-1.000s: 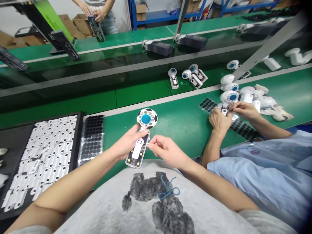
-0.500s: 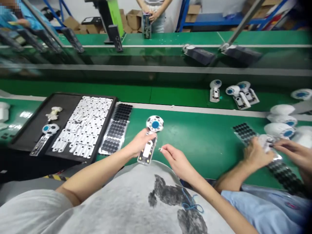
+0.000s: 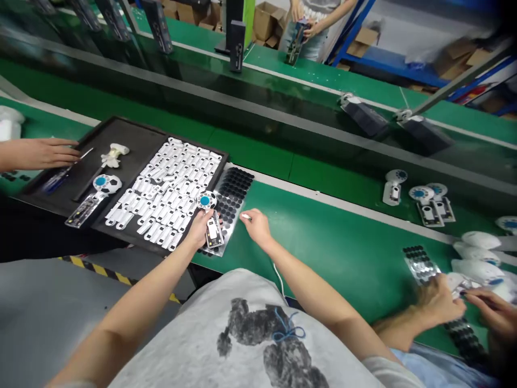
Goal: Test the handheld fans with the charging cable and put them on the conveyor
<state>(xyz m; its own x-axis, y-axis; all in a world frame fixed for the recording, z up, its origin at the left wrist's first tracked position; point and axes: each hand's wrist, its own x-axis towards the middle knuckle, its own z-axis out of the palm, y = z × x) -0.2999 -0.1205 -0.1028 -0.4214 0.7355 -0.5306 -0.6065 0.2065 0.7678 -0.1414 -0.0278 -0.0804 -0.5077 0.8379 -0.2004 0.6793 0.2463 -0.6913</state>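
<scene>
L fingers (image 3: 204,217) hold ball-topped unit (image 3: 214,233); R fingers (image 3: 252,216) pinch wht piece (image 3: 244,216).

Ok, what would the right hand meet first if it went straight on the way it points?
The right hand would probably meet the sheet of black discs first, though depth is hard to judge here.

No text, brand or number can be read. Hazard tape (image 3: 100,270), striped yellow and black, is seen on the floor (image 3: 81,312) below the black tray (image 3: 143,141)'s near edge. Pale marks on the upright dark box (image 3: 237,46) and markings on the held circuit board (image 3: 215,242) are too small to be deciphered.
</scene>
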